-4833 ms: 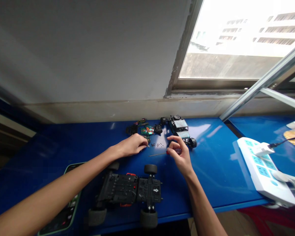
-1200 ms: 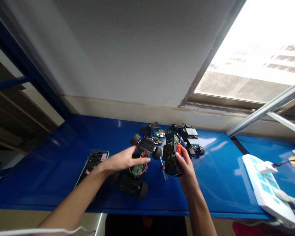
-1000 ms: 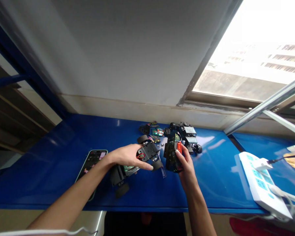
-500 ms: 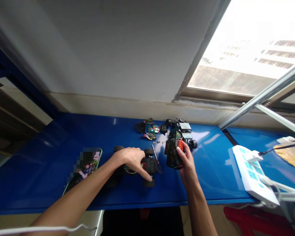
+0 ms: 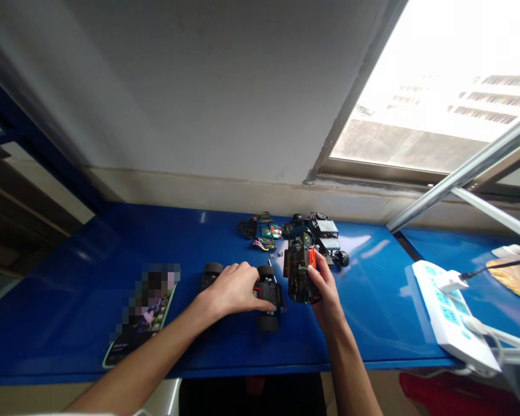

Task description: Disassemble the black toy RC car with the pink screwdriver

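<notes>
My left hand [image 5: 239,290] lies over a black toy car chassis [image 5: 269,293] on the blue table, its fingers curled on the far side and its thumb near the front axle. The chassis has black wheels, and a bit of red wire shows by the fingers. My right hand [image 5: 325,283] holds up a dark toy car part [image 5: 300,271] with an orange-red piece on its right side, just right of the chassis. The shaft of a thin screwdriver-like tool [image 5: 270,263] shows between the two, partly hidden.
Behind lie colourful toy car shell pieces [image 5: 270,231], several tiny dark parts [image 5: 279,254] and another toy car [image 5: 326,226] with a frame body. A phone [image 5: 145,318] lies at the left. A white power strip [image 5: 453,318] with plugs sits at the right edge, near a metal brace.
My right hand has shifted slightly left with the dark part, which is turned a little. My left thumb has moved up and right along the chassis. The view has tilted slightly.
</notes>
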Tool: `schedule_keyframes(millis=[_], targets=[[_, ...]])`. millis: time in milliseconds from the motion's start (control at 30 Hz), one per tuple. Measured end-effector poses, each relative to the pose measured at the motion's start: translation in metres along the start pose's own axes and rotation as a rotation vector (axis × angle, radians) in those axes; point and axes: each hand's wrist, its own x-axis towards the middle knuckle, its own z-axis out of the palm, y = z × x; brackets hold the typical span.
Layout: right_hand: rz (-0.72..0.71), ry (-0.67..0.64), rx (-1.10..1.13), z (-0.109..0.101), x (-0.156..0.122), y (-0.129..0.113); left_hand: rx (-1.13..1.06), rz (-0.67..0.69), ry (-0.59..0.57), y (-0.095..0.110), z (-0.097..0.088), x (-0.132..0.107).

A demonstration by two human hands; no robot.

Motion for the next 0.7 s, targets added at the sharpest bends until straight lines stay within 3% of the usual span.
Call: schedule_keyframes(millis=[200,367,433,500,600,700], targets=[[0.016,-0.119,0.03,0.008,0.007,-0.001,-0.024,0.017,0.143,-0.003,-0.011,-0.011],[0.049,-0.248,0.012,0.014,0.016,-0.008,-0.422,0.114,0.57,-0.022,-0.037,-0.007],[0.061,-0.309,-0.023,0.018,0.023,-0.012,-0.629,0.127,0.664,-0.031,-0.048,-0.001],[0.066,-0.385,-0.062,0.025,0.03,-0.016,-0.804,0.152,0.612,-0.039,-0.057,0.006],[0.044,-0.541,-0.164,0.039,0.043,-0.022,-0.986,0.179,0.438,-0.051,-0.068,0.015],[-0.015,-0.641,-0.314,0.056,0.056,-0.028,-1.113,0.193,0.376,-0.066,-0.076,0.022]])
